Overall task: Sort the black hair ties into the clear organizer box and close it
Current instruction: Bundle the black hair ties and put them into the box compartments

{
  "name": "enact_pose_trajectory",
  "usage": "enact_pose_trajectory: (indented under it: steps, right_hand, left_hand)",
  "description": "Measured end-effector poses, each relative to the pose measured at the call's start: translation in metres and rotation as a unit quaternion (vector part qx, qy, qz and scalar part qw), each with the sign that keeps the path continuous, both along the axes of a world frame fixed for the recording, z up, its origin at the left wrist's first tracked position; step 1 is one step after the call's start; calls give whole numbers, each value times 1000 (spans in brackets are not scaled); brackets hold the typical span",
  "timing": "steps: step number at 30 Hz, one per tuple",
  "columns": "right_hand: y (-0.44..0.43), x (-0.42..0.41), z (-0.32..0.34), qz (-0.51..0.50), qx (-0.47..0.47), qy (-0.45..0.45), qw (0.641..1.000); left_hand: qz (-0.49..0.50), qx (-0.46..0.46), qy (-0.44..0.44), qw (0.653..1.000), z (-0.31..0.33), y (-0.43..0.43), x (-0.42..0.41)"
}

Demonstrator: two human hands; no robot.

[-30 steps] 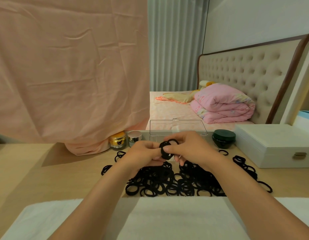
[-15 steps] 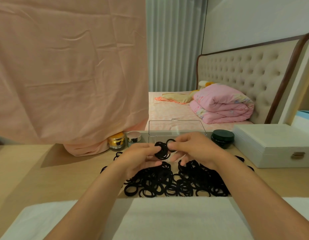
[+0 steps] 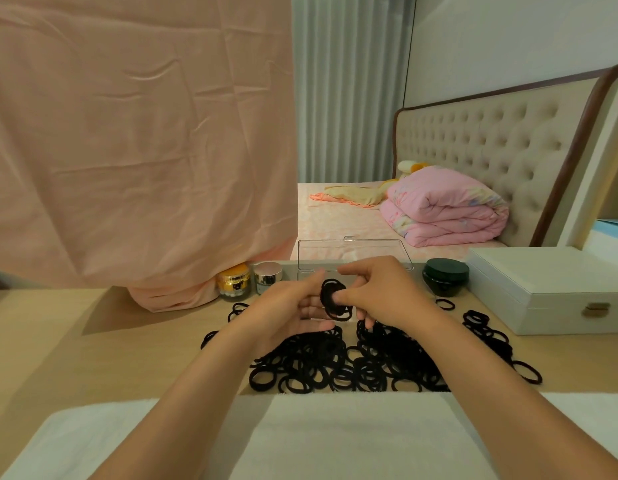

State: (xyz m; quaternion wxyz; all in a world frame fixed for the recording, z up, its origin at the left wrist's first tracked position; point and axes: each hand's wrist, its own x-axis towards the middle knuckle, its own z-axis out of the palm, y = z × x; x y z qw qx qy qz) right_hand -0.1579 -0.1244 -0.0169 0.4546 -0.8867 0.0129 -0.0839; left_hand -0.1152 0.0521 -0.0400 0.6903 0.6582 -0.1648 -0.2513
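Hair ties (image 3: 352, 365) lie in one black heap on the table (image 3: 93, 341), far too many to count, with a few strays at either side. Your two hands meet just above the heap's far edge. Your left hand (image 3: 287, 315) and right hand (image 3: 382, 296) both pinch one small bunch (image 3: 335, 301) of ties between thumb and fingertips; how many it holds cannot be told. One clear box (image 3: 356, 254) stands just behind your hands, lid upright. Three jars line the back: a gold jar (image 3: 234, 281) and silver jar (image 3: 268, 277) left of the box, a green jar (image 3: 445, 277) right. One white case (image 3: 550, 292) sits far right, and one towel (image 3: 335, 438) covers the near edge.
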Motion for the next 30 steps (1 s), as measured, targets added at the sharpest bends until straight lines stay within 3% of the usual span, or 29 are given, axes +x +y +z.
enact_pose_trajectory:
  steps: [5, 9, 12, 16, 19, 23, 27, 30]
  right_hand:
    - [0, -2, 3, 39, -57, 21, 997]
    - [-8, -7, 8, 119, 76, 107, 984]
    - [-11, 3, 10, 126, 143, 105, 976]
    - [-6, 26, 20, 84, 238, 56, 966]
    - [0, 48, 26, 53, 257, 33, 964]
    - [5, 79, 21, -22, 163, 48, 985]
    - [13, 100, 13, -50, -46, 120, 990]
    - [24, 107, 13, -50, -173, 158, 971]
  left_hand:
    - [-11, 64, -65, 996, 2, 8, 1]
    - [-55, 45, -58, 996, 4, 13, 7]
    - [-56, 15, -56, 997, 9, 10, 17]
    - [18, -5, -73, 997, 23, 5, 38]
    - [103, -4, -103, 989, 30, -1, 52]
    - [184, 105, -222, 952, 10, -2, 68]
    - [136, 285, -322, 892, -11, 5, 77]
    - [116, 317, -339, 878, -18, 7, 81]
